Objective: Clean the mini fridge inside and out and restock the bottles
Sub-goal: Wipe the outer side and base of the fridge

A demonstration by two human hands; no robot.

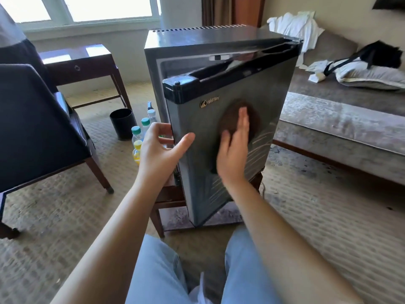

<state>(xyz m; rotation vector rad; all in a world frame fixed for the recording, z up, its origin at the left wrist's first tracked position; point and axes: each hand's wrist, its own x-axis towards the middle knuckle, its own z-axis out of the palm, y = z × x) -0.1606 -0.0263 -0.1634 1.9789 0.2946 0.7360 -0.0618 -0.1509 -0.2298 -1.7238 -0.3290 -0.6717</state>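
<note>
My left hand grips the door edge, steadying it, while my right hand, fingers flat, presses the cloth on its front; bottles stand left of the fridge, awaiting restocking.

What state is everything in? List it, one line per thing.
Fridge door: partly open.
Left hand: grips the door's free edge.
Right hand: flat, pressing the cloth.
Cloth: pressed against the door's front.
Bottles: upright on the floor, capped.
Bin: upright on the floor.
</note>
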